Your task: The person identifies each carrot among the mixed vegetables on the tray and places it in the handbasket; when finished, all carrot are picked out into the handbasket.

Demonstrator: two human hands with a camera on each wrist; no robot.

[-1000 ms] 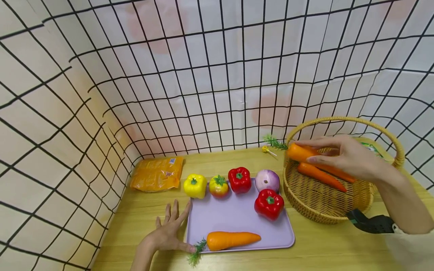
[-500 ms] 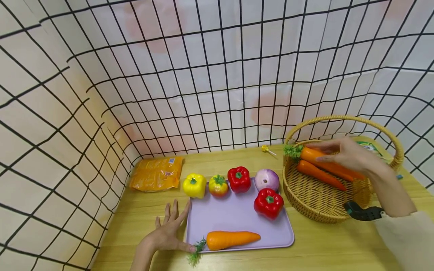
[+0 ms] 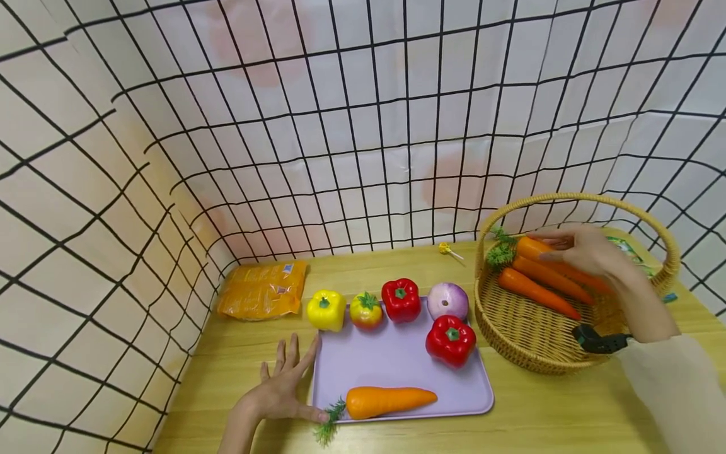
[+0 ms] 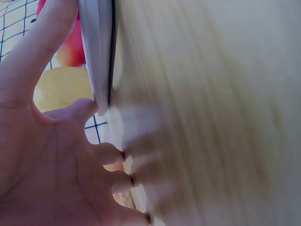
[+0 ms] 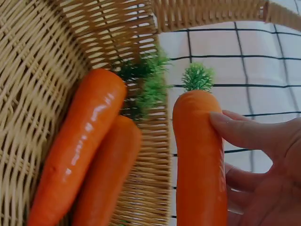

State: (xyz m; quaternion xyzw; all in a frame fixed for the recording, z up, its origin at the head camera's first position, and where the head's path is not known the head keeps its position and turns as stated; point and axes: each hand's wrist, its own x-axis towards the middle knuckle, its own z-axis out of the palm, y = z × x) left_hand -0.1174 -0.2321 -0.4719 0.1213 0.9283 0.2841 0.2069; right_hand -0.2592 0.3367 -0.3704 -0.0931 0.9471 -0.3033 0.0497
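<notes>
My right hand (image 3: 584,252) is over the back of the wicker basket (image 3: 544,362), pinching an orange carrot (image 5: 200,160) between thumb and fingers. Two more carrots lie in the basket side by side, a middle carrot (image 3: 553,280) and a front carrot (image 3: 539,294). In the right wrist view the held carrot stands apart from them, leafy top upward. My left hand (image 3: 280,391) has its fingers spread at the left edge of the lilac tray (image 3: 368,356). Its thumb reaches the green top of another carrot (image 3: 388,402) lying on the tray.
A yellow pepper (image 3: 326,310), a tomato (image 3: 365,312), a red pepper (image 3: 401,300) and an onion (image 3: 447,302) line the tray's back edge. Another red pepper (image 3: 450,341) sits at its right. An orange packet (image 3: 263,291) and a lollipop (image 3: 448,250) lie behind. The basket's handle (image 3: 573,197) arches up.
My right hand has moved right with the carrot, bringing its leafy top from beyond the basket's left rim to over the basket. The left hand has stayed in place.
</notes>
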